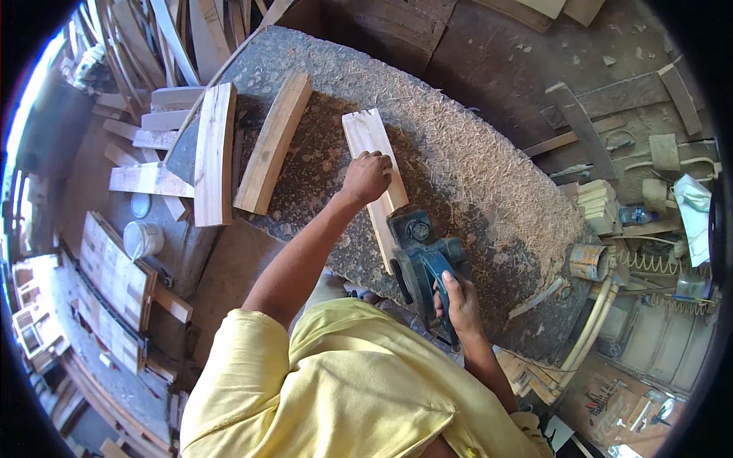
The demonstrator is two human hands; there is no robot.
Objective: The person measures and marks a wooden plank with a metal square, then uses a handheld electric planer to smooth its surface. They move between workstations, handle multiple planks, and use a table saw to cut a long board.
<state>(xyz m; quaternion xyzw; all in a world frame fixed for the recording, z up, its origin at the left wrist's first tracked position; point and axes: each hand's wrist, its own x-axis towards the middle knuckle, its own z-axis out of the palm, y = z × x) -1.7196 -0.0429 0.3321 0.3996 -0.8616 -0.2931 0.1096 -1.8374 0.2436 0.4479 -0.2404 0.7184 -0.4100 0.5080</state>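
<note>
A pale wooden block (pixel 368 131) lies on the dark, speckled workbench (pixel 321 57), with its long side running away from me. My left hand (pixel 368 178) is curled over the middle of this block and grips it. At the block's near end is a blue-green electric hand planer (pixel 429 256), overlapping the wood. My right hand (pixel 458 305) is wrapped around the planer's rear handle. The planer's body hides the underside and part of the block's near end.
Two more wooden blocks, one pale (pixel 214 153) and one browner (pixel 275 145), lie to the left. Wood shavings (pixel 489 168) cover the bench's far right side. A rusty tin (pixel 588 262) sits at its right end. A white bucket (pixel 143 240) stands at the left.
</note>
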